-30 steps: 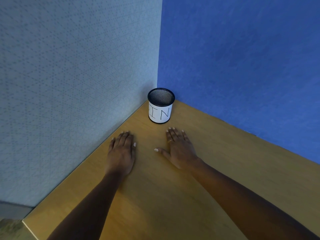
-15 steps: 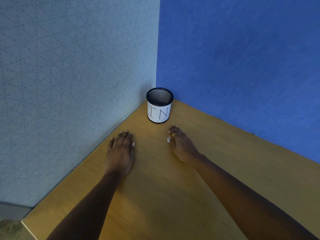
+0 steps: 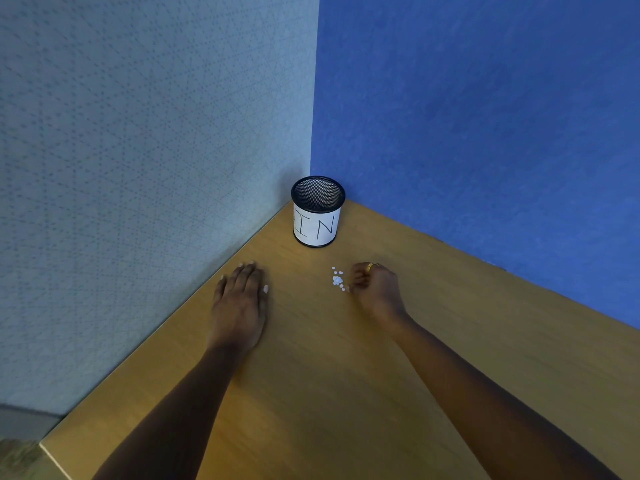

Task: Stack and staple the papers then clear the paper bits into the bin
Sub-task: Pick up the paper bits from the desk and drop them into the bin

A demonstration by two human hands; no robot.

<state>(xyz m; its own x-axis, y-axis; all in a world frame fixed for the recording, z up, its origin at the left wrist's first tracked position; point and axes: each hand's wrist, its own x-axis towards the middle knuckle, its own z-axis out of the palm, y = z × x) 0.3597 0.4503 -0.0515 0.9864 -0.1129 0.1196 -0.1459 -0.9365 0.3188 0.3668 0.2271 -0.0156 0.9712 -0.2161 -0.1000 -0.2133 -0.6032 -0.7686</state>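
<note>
i am resting my left hand flat on the tabletop, fingers straight and together, holding nothing. i judge it is sitting there to steady me and stay out of the way. my right hand is lying with its fingers curled under, the knuckles and a ring facing up, and the tips just beside the paper bits. i am not seeing any bit pinched in them, though the fingertips are partly hidden. the curl looks to me like a rake shaping up to gather the bits into one heap.

the bits are lying in a small loose scatter on the bare wood between my two hands, closer to the right one, and near the bin but not touching it. the bin is standing upright in the far corner with its mouth open, so i am judging that the bits are being worked close to it to make a short carry. no sheets or stapler are showing in this view.

for room, the grey partition is running close along my left hand and the blue wall is closing off the far right, so the corner is hemming the bin in. the open wood is lying toward me and to my right. the near left corner of the tabletop is dropping away, well apart from the bits.
</note>
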